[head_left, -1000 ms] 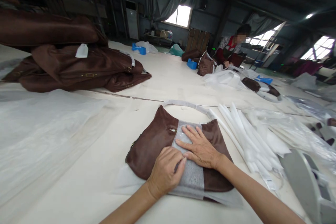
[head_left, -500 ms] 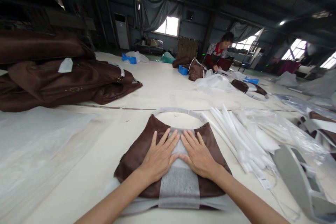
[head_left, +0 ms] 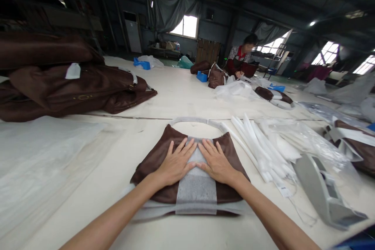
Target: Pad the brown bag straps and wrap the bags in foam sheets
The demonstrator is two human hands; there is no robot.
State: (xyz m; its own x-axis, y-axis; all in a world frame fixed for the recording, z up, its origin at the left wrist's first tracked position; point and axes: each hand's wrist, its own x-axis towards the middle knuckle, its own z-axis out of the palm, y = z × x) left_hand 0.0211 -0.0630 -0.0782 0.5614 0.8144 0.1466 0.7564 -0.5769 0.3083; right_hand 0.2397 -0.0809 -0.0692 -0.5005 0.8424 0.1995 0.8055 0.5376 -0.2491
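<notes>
A dark brown handbag (head_left: 152, 164) lies flat on the white table in front of me, its handle (head_left: 193, 119) wrapped in white and pointing away. Down the middle of its front runs a band of pale translucent wrapping (head_left: 197, 193). My left hand (head_left: 177, 163) lies flat with spread fingers, partly on the leather and partly on the band. On the other side, my right hand (head_left: 216, 163) rests the same way, fingers stretched out. The two thumbs nearly meet over the band. Pale sheeting (head_left: 152, 210) shows under the bag's near edge.
Brown bags (head_left: 79, 90) are piled at left above clear plastic sheets (head_left: 38, 164). White foam strips (head_left: 260, 148), a grey tape dispenser (head_left: 319, 191) and a partly wrapped bag (head_left: 354, 140) lie at right. Across the table a co-worker (head_left: 241, 58) handles wrapping beside more bags.
The view has shifted slightly, so the bag appears a little higher and further left. Both hands stay flat on the bag, almost in the same place.
</notes>
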